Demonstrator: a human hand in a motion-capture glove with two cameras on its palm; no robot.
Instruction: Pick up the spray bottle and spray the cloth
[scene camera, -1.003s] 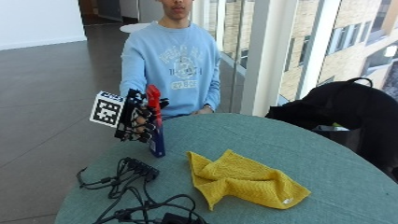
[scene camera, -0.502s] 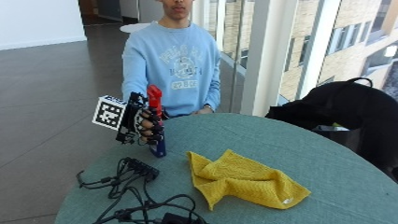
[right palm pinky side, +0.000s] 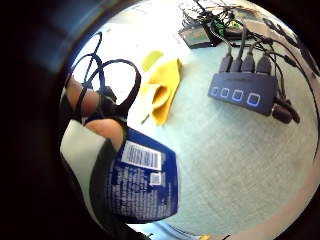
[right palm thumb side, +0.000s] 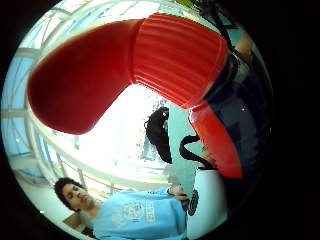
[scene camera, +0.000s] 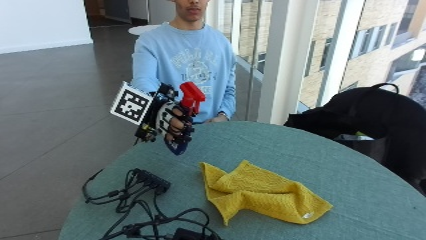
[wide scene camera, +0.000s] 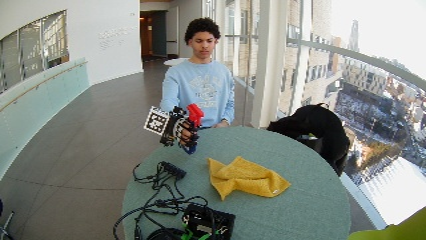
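We are seeing the gloved right hand (scene camera: 174, 124) wrapping its fingers around the spray bottle (scene camera: 185, 116), holding it in the air above the counter (scene camera: 346, 170) edge, red nozzle up. The yellow cloth (scene camera: 263, 192) is lying crumpled on the counter, well apart from the bottle, beside a black cable hub (scene camera: 152, 180).

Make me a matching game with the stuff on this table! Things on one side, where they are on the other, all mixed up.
Things:
1. spray bottle
2. yellow cloth
3. black cables
4. black bag

Places:
A. lying crumpled in the middle of the table
B. held up off the table in the gloved right hand
C. beside the table's far edge
D. tangled at the table's near edge

Pairs: 1-B, 2-A, 3-D, 4-C
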